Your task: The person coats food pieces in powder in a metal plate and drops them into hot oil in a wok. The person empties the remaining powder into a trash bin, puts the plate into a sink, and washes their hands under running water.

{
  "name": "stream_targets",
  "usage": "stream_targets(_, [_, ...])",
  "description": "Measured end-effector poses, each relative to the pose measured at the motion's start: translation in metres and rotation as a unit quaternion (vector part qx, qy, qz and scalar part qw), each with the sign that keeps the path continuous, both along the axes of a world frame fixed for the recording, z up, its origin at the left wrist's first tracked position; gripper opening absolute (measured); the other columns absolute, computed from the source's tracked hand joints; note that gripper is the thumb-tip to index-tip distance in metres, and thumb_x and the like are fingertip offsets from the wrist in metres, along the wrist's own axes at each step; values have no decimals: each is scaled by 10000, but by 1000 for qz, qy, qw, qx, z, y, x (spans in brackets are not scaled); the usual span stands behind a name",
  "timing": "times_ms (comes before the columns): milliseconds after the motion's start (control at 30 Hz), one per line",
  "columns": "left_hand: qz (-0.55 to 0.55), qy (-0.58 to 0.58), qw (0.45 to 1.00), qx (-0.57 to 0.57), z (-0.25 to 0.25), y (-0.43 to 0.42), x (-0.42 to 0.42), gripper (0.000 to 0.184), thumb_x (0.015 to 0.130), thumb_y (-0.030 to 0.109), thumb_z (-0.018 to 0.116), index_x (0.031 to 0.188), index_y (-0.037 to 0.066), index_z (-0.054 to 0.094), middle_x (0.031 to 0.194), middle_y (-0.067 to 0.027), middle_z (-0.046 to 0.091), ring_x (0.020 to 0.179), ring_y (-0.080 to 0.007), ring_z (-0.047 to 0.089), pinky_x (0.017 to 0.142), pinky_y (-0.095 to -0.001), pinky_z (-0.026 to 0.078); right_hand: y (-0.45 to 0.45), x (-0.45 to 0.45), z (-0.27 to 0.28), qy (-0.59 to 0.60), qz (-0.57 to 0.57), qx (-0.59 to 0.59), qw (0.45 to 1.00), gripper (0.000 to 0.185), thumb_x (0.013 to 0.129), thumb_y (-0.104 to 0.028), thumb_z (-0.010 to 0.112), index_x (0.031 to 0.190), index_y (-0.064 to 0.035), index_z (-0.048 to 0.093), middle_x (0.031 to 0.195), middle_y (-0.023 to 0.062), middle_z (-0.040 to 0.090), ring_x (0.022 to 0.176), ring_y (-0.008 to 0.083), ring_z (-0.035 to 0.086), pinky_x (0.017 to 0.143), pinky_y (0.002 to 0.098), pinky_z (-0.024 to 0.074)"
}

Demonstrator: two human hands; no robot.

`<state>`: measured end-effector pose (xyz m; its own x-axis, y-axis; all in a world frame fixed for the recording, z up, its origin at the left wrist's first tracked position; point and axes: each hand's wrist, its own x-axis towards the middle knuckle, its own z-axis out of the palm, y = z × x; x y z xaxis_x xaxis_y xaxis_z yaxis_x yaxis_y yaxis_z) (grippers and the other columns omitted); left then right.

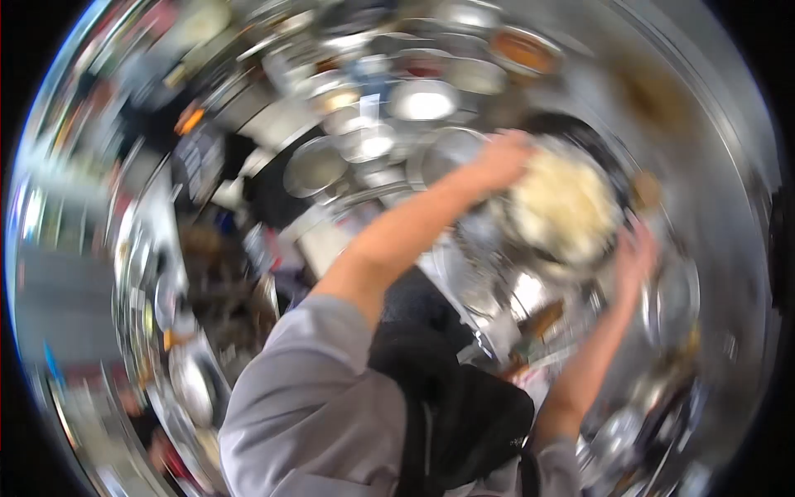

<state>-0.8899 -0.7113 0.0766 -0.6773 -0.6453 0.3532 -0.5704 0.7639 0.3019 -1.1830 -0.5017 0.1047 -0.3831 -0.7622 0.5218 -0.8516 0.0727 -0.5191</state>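
Note:
A round bowl (517, 234) filled with pale yellow food (563, 203) is held out in front of me. Motion smears the picture, so the kind of food cannot be made out. My left hand (503, 159) is closed on the bowl's upper left rim. On the lower right rim, my right hand (636, 255) grips with its fingers near the edge. A black pan (571, 128) shows partly behind the bowl.
Several metal bowls stand beyond my left arm, among them a shiny bowl (424, 100) and one with orange contents (526, 51). A steel surface (712, 207) curves along the right. Another person in dark clothing (199, 157) is at the left.

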Motion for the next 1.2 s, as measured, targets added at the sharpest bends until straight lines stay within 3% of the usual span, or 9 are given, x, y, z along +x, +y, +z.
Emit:
stream_targets(33, [18,43,998,-46,20,8,29,525,812,259,758,1317,174,643,1388,-138,571,1322,-344,493,1078,-504,422,4,8,2,83,9,-35,996,331,945,-117,689,1270,-55,675,1300,175,648,1205,312,611,989,414,515])
stream_targets(167, [135,190,967,-99,88,74,174,452,809,255,773,1241,184,659,1286,-116,570,1213,-352,526,973,-481,451,-6,124,39,-80,165,-84,979,252,1006,-75,635,1229,41,656,1266,141,632,1128,231,624,946,356,528])
stream_targets(433, [532,220,809,-114,51,312,514,509,820,138,765,1301,88,605,1312,-182,582,1229,-384,539,1033,-489,457,-37,409,34,-131,528,97,833,189,982,-33,629,1152,43,665,1211,102,634,1067,187,614,887,285,510])
stream_targets(667, [899,213,365,-111,-72,604,763,627,839,219,751,1354,-44,508,1330,-276,560,1261,-414,528,1090,-462,411,55,690,19,-80,748,267,602,224,937,-62,693,1142,29,686,1143,115,667,1004,172,652,823,289,544])
stream_targets(767, [923,267,247,-124,-107,675,832,670,843,201,726,1410,-39,461,1367,-292,538,1311,-426,499,1130,-461,382,120,823,7,-132,800,389,438,373,955,-80,681,1308,11,605,1180,107,657,1056,161,643,866,286,541])
stream_targets(867, [918,269,277,-92,-131,700,865,647,841,151,678,1410,-32,430,1380,-321,481,1314,-472,454,1127,-524,350,183,961,-27,-172,825,452,294,537,953,-129,694,1434,8,499,1231,111,649,1106,187,639,931,319,525])
stream_targets(1067, [931,205,303,12,-132,683,871,801,825,165,705,1524,66,327,1489,-240,371,1380,-480,357,1148,-567,318,282,1161,-117,-15,852,410,326,750,885,-241,749,1502,22,411,1476,214,515,1212,299,614,1019,386,490])
stream_targets(1100, [931,200,304,16,-131,681,872,821,818,155,704,1535,84,311,1493,-227,370,1383,-488,352,1136,-586,334,289,1187,-158,-10,901,304,308,857,820,-254,795,1524,-2,377,1497,244,467,1299,375,543,1078,416,447])
stream_targets(1200, [922,242,290,89,-121,685,878,877,791,153,725,1550,113,287,1488,-218,380,1387,-499,343,1152,-579,331,314,1205,-157,125,907,277,292,924,772,-249,832,1539,-31,364,1482,268,461,1360,412,474,1111,450,416])
